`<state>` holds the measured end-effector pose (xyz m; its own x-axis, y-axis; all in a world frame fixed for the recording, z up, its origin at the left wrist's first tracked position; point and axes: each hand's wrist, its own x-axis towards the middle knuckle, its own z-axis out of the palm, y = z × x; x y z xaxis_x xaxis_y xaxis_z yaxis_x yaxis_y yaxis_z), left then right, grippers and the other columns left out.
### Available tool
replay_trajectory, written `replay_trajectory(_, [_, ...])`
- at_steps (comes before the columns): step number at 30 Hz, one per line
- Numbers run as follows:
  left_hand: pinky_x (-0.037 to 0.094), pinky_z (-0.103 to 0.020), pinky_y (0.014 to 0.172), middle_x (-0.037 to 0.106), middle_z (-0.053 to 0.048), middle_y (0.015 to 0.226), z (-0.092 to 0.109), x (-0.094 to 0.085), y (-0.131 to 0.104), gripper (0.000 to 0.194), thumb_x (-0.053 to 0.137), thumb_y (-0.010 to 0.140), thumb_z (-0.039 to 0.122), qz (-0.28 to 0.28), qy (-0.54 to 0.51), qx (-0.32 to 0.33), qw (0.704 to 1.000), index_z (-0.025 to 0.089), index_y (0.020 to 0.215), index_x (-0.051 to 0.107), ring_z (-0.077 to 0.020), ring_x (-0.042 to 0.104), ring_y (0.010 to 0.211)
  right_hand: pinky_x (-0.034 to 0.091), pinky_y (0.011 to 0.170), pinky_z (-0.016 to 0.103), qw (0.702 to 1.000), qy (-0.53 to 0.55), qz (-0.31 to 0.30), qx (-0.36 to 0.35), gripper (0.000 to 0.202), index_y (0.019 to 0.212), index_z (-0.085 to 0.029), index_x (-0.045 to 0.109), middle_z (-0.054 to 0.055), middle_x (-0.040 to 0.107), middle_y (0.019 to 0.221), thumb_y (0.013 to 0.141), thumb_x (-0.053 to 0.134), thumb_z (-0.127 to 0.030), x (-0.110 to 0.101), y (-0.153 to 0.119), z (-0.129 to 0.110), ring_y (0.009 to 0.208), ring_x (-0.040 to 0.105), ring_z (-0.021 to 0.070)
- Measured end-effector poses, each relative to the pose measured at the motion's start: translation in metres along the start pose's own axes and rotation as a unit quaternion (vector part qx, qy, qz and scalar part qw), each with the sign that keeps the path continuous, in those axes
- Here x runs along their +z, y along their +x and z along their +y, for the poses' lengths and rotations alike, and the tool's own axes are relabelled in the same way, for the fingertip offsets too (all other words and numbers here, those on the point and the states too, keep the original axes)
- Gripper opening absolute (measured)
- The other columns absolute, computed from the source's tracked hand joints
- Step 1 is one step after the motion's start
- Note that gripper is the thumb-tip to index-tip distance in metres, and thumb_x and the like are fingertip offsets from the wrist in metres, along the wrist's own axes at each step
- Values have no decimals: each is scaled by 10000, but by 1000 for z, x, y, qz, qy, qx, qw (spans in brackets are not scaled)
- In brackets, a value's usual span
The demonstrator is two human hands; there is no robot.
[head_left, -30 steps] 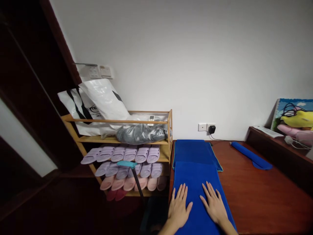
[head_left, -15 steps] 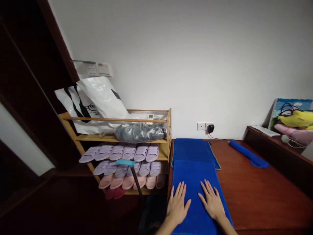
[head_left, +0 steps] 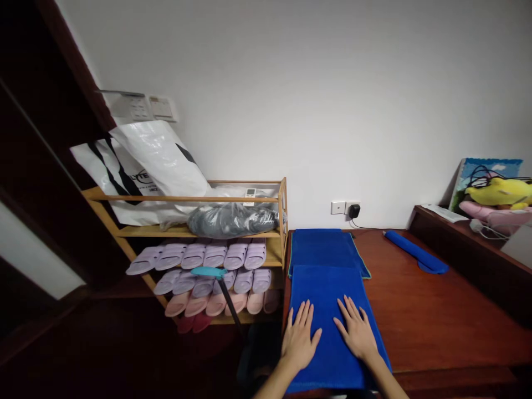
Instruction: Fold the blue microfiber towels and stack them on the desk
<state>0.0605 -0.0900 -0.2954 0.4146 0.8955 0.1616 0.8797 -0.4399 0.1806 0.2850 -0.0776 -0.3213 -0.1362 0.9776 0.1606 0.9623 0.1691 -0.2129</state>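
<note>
A blue cloth (head_left: pixel 328 288) lies flat and lengthwise on the left part of the reddish-brown table (head_left: pixel 428 316). My left hand (head_left: pixel 300 338) rests palm down on its left side, fingers spread. On its right side lies my right hand (head_left: pixel 356 328), also palm down with the fingers apart. Neither hand holds anything. Beyond the hands, the far end of the cloth overlaps another blue cloth (head_left: pixel 324 246) with a light green edge. A long blue rolled or folded piece (head_left: pixel 415 252) sits apart at the table's back right.
Left of the table stands a wooden shoe rack (head_left: pixel 199 233) with slippers (head_left: pixel 193 255), white bags (head_left: pixel 160 160) and a plastic-wrapped dark bundle (head_left: pixel 235 220). A blue-topped stick (head_left: pixel 228 302) leans before it. A yellow plush toy (head_left: pixel 501 193) lies on the raised ledge (head_left: pixel 469 235) at right.
The view has shifted slightly, bringing the near edge of the blue cloth into sight. Both hands remain flat on the cloth in nearly the same places.
</note>
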Motion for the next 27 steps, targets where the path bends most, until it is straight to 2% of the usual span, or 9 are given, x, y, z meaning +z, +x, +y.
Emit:
replay_trajectory(7, [192, -506, 1139, 169, -28, 1538, -1, 1, -2, 627, 208, 950, 536, 12, -12, 1, 1000, 233, 1480, 62, -230, 157, 1411, 204, 1110, 483, 1000, -11, 9, -6, 646, 1448, -267, 255, 47, 218, 1516, 907, 226, -618, 2, -1, 0, 1399, 173, 212])
replay_trajectory(12, [185, -513, 1140, 166, -34, 1539, 0, 0, -2, 626, 207, 950, 534, 15, -11, 0, 1000, 229, 1482, 78, -238, 153, 1411, 208, 1109, 484, 1000, -12, 20, -9, 641, 1445, -260, 276, 56, 253, 1507, 908, 244, -609, 1, -2, 0, 1393, 197, 218])
replay_trajectory(27, [168, -523, 1141, 166, -33, 1542, -1, 1, -3, 640, 209, 940, 550, 13, -30, -8, 999, 238, 1485, 87, -245, 149, 1411, 211, 1106, 481, 1000, -17, 18, -5, 645, 1449, -265, 255, 51, 238, 1512, 907, 235, -614, 4, -3, -1, 1395, 187, 215])
